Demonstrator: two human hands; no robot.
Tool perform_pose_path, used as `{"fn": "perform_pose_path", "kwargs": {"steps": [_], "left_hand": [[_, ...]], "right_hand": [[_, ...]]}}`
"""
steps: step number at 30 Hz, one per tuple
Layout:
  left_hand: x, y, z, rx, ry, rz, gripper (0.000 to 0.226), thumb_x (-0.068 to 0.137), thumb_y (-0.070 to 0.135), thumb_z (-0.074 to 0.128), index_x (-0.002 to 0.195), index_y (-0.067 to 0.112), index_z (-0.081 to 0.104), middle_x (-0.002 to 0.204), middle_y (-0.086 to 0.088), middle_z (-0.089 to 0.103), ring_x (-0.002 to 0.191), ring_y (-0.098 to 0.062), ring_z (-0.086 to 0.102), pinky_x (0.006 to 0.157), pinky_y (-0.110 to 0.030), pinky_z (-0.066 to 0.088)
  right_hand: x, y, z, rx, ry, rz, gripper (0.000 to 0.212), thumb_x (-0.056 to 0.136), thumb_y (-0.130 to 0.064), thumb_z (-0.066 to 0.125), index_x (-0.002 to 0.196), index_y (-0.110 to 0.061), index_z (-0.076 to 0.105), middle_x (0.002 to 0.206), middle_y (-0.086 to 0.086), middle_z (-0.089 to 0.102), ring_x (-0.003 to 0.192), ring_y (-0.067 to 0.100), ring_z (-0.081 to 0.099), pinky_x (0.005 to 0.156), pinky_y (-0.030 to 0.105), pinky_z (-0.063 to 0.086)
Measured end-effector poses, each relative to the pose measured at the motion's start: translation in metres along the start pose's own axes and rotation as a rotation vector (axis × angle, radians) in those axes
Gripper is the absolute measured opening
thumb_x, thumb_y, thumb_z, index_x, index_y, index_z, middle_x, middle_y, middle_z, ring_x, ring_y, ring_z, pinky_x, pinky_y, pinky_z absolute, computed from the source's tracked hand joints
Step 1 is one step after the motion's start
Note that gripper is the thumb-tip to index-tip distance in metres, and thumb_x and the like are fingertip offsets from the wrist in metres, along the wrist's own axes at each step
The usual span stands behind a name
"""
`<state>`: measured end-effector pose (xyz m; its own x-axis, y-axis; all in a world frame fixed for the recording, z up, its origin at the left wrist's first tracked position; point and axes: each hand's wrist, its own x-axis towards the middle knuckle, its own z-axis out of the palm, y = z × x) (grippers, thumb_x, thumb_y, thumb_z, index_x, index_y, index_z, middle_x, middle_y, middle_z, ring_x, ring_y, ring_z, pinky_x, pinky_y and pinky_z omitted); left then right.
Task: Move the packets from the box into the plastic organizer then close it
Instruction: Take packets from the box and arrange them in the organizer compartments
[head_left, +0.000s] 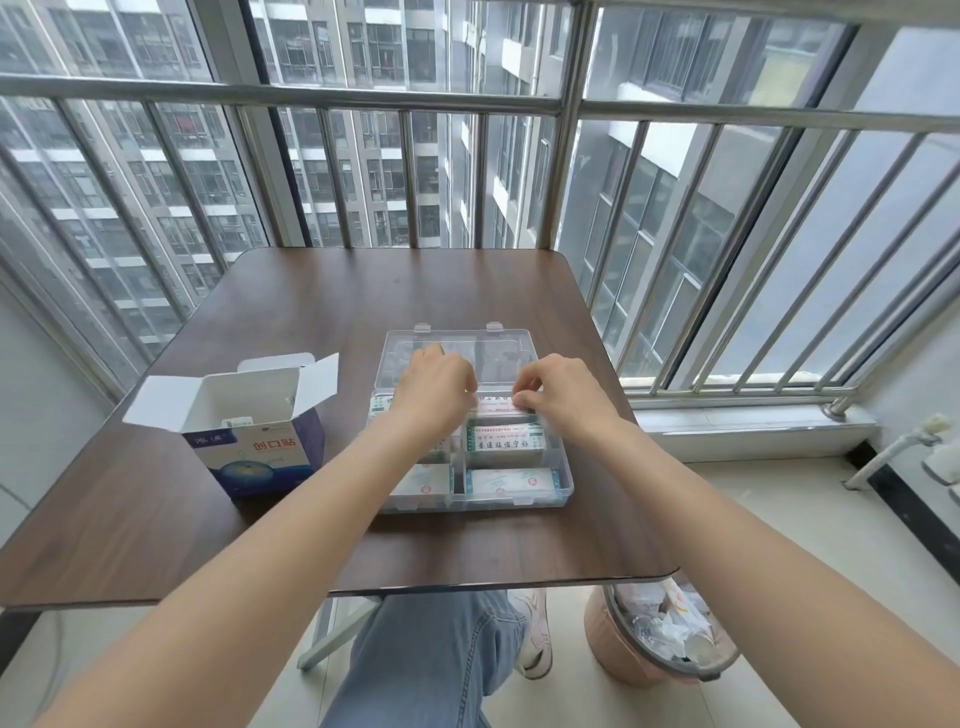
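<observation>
Box: blue-and-white cardboard box (254, 441) stands open on the dark wood-grain surface (311, 306), left of the organizer and apart from it. Flaps up; a sliver of one white packet left in the box (236, 422) shows at the near inner edge. How many more lie inside, cannot tell.

Organizer: clear plastic organizer with dividers (475, 499) sits mid-surface, its transparent lid (452, 345) folded flat away from the person. Near compartments already hold white packets with green print (506, 444).

Left hand: left hand (434, 392) is over the far-left compartment, fingers curled down toward the packets. Whether it pinches one or only presses, cannot tell; the back of the hand hides the fingertips.

Right hand: right hand (558, 395) pinches the right end of a white packet with red print (496, 405), lying across the far-right compartment.

Step in hand (judgement): seating that packet. Best done by lowering it level, long edge parallel to the divider, then pressing both ends flush so nothing rides above the rim and blocks the lid.

Packet vs hands: directly under and between both hands, touching the right fingertips.

Remaining (judgement): box not yet emptied; lid still open.
</observation>
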<state>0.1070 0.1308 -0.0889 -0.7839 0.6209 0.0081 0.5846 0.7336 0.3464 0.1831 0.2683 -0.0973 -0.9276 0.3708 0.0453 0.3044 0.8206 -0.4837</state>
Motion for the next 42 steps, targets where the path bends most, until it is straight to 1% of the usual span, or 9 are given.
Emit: {"fn": "perform_pose_path", "kwargs": {"steps": [5,11,15,19,23,27,33,38,42], "left_hand": [[-0.017,-0.003,-0.01,-0.12,0.056,0.05,0.025,0.097,0.016,0.046,0.118,0.012,0.059,0.117,-0.014,0.049,0.12,-0.029,0.038,0.098,-0.036,0.034],[-0.055,-0.018,-0.033,-0.258,0.367,0.255,0.03,0.088,-0.002,0.048,0.112,0.01,0.061,0.102,0.003,0.044,0.101,-0.018,0.048,0.084,-0.018,0.032],[-0.081,-0.059,-0.054,-0.144,0.458,0.227,0.05,0.072,0.005,0.053,0.122,0.011,0.056,0.118,-0.003,0.053,0.113,-0.025,0.043,0.096,-0.037,0.039],[-0.093,-0.107,-0.066,0.137,0.229,0.027,0.079,0.079,0.026,0.058,0.149,0.014,0.021,0.156,-0.002,0.018,0.143,-0.022,0.013,0.115,-0.04,0.016],[-0.102,-0.145,-0.078,0.345,-0.059,-0.154,0.097,0.084,0.038,0.06,0.151,0.018,-0.007,0.159,0.001,-0.007,0.146,-0.021,-0.011,0.114,-0.055,-0.005],[-0.112,-0.158,-0.088,0.343,-0.024,-0.102,0.098,0.08,0.043,0.064,0.151,0.018,0.001,0.156,-0.003,0.016,0.144,-0.023,0.014,0.115,-0.051,0.008],[-0.139,-0.16,-0.078,0.266,0.471,0.226,0.09,0.057,0.044,0.085,0.135,0.022,0.044,0.124,0.0,0.057,0.116,-0.026,0.049,0.086,-0.034,0.027],[-0.154,-0.145,-0.076,0.229,0.617,0.324,0.11,0.044,0.027,0.092,0.134,0.02,0.029,0.116,-0.006,0.062,0.108,-0.02,0.038,0.083,-0.038,0.038],[-0.161,-0.127,-0.081,0.251,0.68,0.377,0.108,0.045,0.025,0.092,0.136,0.014,0.033,0.116,-0.007,0.061,0.106,-0.021,0.04,0.08,-0.039,0.044]], "right_hand": [[-0.007,-0.01,-0.008,0.062,0.062,-0.009,0.013,0.088,-0.019,0.064,0.097,-0.013,0.071,0.103,0.001,0.067,0.091,0.016,0.058,0.083,0.03,0.046],[-0.02,-0.043,-0.012,0.102,0.07,-0.142,0.017,0.09,-0.023,0.06,0.098,-0.013,0.072,0.1,0.002,0.069,0.082,0.008,0.052,0.075,0.021,0.038],[-0.031,-0.088,-0.004,0.149,0.096,-0.311,0.023,0.092,-0.023,0.058,0.109,-0.011,0.068,0.106,0.005,0.067,0.09,0.01,0.056,0.075,0.015,0.033],[-0.033,-0.127,0.013,0.154,-0.046,-0.427,0.039,0.094,-0.03,0.055,0.131,-0.02,0.053,0.136,0.003,0.05,0.125,0.016,0.044,0.1,0.024,0.031],[-0.037,-0.147,0.027,0.056,-0.14,-0.443,0.04,0.096,-0.033,0.05,0.133,-0.02,0.052,0.149,0.0,0.036,0.135,0.017,0.034,0.109,0.029,0.024],[-0.047,-0.151,0.03,0.064,-0.135,-0.439,0.037,0.097,-0.031,0.048,0.128,-0.014,0.057,0.143,0.004,0.044,0.132,0.015,0.037,0.105,0.021,0.023],[-0.07,-0.141,0.038,0.062,0.054,-0.491,0.026,0.094,-0.02,0.055,0.117,-0.014,0.065,0.13,0.003,0.055,0.123,0.023,0.045,0.104,0.029,0.031],[-0.093,-0.148,0.026,0.092,0.249,-0.661,0.022,0.083,0.002,0.06,0.099,-0.007,0.071,0.109,0.009,0.064,0.104,0.029,0.058,0.092,0.038,0.047],[-0.104,-0.165,0.016,-0.05,0.129,-0.704,0.036,0.087,0.001,0.053,0.122,-0.004,0.059,0.131,0.015,0.051,0.119,0.029,0.05,0.101,0.034,0.041]]}}
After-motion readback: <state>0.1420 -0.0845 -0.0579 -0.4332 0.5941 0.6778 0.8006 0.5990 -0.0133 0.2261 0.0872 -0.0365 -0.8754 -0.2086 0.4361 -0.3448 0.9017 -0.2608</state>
